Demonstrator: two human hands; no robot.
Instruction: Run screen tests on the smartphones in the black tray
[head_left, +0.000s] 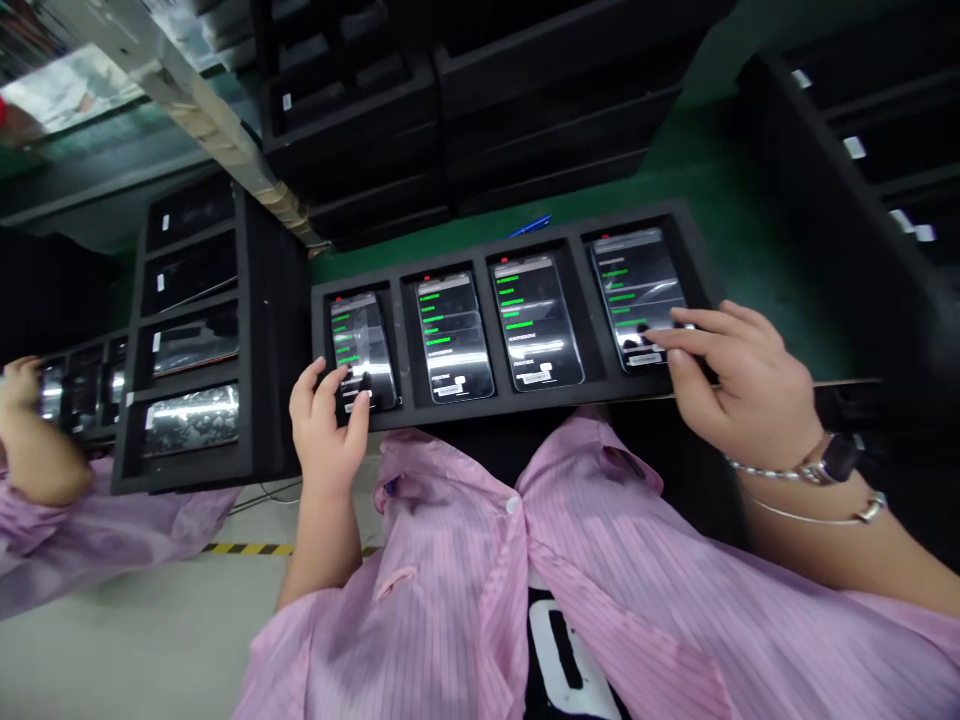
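In front of me lies a black foam tray [450,415] with several smartphones, each face up in its own slot, screens lit with green and white text. My left hand [326,420] is at the leftmost phone [367,335], fingers apart, a fingertip at the lower part of its screen. At the rightmost phone [637,285], my right hand [739,385] has its index finger stretched over the lower screen, its other fingers loosely bent. Two more phones, a left one [454,325] and a right one [534,320], lie between the hands untouched.
Another black tray of dark phones [191,420] stands at the left, beside a co-worker's hand [30,420]. Stacked black trays [555,110] line the back, and more trays [847,160] rise at the right. A blue pen [531,226] lies behind my tray on the green surface [690,150].
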